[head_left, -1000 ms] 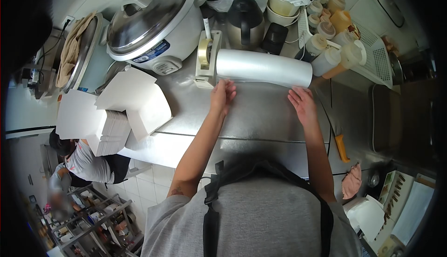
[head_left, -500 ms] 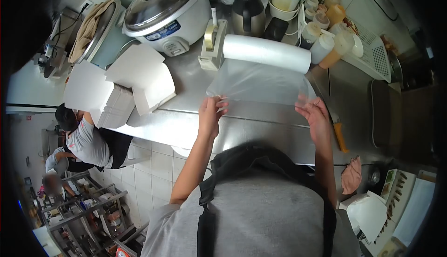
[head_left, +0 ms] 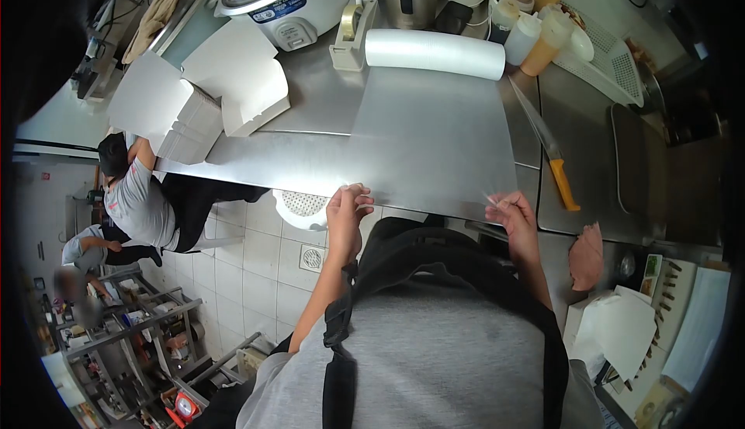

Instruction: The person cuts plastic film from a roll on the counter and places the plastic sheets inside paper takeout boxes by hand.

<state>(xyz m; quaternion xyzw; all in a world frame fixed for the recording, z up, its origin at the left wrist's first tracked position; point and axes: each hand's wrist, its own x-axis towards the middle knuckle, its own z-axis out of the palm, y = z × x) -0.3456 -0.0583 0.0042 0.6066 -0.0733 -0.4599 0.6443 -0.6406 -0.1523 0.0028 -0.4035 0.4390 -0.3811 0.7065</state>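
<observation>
The left hand [head_left: 348,215] is nearly closed, fingers curled, with thumb and fingertips pinched together at one corner of a clear plastic sheet [head_left: 434,138]. The right hand [head_left: 516,219] pinches the other near corner, its remaining fingers loosely bent. Exactly how much plastic lies inside each grip is hard to make out, and the sheet's near edge almost vanishes against the metal and the floor.

The sheet lies stretched over the steel counter [head_left: 268,149], reaching from the hands at the front edge back to a white roll [head_left: 434,54]. It is thin, smooth and see-through, dulling the shine beneath, with small creases gathering at the right-hand pinch. The roll looks thick and milky, its layers too blurred to tell apart.

Just left of the roll stands a tape dispenser [head_left: 347,55]; to the right lies a knife [head_left: 560,173], its yellow handle toward the person. Behind, the rice cooker [head_left: 289,6] and the metal jug [head_left: 409,0] are cut off by the top of the view. Farther left, white cartons [head_left: 186,118] partly hide a co-worker [head_left: 143,208], whose hands cannot be seen.
</observation>
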